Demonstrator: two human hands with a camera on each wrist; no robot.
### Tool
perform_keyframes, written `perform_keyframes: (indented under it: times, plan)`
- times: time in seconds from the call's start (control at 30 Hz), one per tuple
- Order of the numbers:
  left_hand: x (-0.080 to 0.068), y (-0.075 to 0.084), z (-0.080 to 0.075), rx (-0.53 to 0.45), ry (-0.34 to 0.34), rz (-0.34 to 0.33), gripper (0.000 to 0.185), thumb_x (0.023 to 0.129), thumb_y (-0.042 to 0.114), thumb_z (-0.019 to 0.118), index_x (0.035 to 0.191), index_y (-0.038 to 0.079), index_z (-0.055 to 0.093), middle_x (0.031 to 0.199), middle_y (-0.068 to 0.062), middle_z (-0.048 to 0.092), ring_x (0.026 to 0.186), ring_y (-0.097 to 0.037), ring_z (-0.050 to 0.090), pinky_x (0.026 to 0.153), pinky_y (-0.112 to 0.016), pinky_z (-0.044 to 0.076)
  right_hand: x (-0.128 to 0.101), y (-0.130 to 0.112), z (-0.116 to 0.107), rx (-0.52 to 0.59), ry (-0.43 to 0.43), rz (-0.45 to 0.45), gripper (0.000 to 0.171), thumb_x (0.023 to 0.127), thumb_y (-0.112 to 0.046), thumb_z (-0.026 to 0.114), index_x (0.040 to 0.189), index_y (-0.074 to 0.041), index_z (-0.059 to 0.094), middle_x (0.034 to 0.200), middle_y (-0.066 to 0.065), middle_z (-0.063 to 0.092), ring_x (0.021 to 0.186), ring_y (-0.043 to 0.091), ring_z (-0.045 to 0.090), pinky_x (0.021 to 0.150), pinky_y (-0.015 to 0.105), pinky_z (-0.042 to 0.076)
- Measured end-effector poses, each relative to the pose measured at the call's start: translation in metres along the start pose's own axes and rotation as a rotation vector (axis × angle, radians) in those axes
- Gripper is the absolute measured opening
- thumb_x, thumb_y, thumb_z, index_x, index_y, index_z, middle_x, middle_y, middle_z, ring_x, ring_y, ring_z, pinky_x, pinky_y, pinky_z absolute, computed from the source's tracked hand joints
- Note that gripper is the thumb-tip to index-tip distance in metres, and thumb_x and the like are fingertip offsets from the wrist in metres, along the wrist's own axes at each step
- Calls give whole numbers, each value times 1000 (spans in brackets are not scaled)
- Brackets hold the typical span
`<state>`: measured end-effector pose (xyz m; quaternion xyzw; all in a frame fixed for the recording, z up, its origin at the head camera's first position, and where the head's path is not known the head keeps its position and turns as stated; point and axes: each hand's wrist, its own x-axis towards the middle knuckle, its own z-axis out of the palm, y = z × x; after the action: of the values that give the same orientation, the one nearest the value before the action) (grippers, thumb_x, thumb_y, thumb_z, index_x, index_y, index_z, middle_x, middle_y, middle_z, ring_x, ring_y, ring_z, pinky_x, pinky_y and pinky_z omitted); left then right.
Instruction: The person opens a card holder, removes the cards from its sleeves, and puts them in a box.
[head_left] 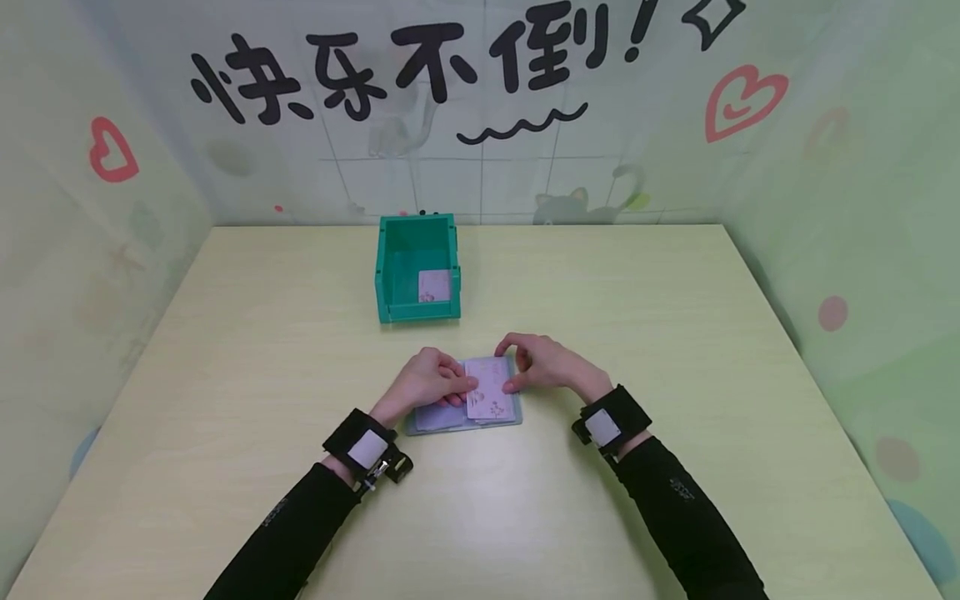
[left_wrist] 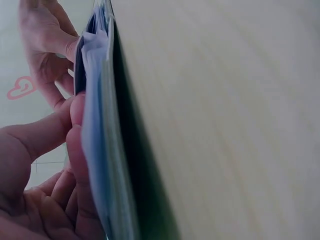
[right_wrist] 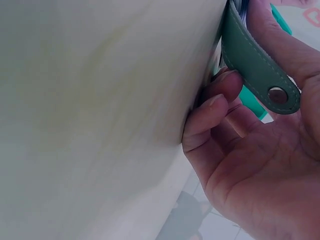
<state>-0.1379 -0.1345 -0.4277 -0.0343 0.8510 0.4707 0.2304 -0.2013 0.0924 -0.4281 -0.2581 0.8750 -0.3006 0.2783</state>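
A pale blue-green card holder (head_left: 519, 410) lies spread on the table in the head view, with light purple sleeves (head_left: 441, 418) on its left side. On its right half is a pink card (head_left: 491, 400) with a flower print. My left hand (head_left: 426, 385) pinches the card's left edge between thumb and fingers. At the right side, my right hand (head_left: 547, 363) grips the holder's edge, its thumb against the card. The right wrist view shows the holder's green strap (right_wrist: 257, 70) with a metal snap beside my curled fingers (right_wrist: 205, 115).
A green open-topped box (head_left: 417, 312) stands beyond the holder, with a pink card (head_left: 432, 285) inside against its right wall. The light wooden table (head_left: 285, 333) meets printed cloth walls (head_left: 480, 179) at the back and sides.
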Motion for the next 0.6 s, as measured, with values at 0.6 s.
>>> perform_keyframes:
  times: [0.6]
  plan:
    - [-9, -6, -2, -99, 18, -48, 40, 97, 13, 66, 131, -6, 56, 105, -18, 74, 76, -13, 67, 66, -21, 56, -2, -3, 4, 5, -3, 27, 51, 85, -23, 82, 129, -15, 58, 85, 5, 50, 81, 20, 51, 67, 27, 37]
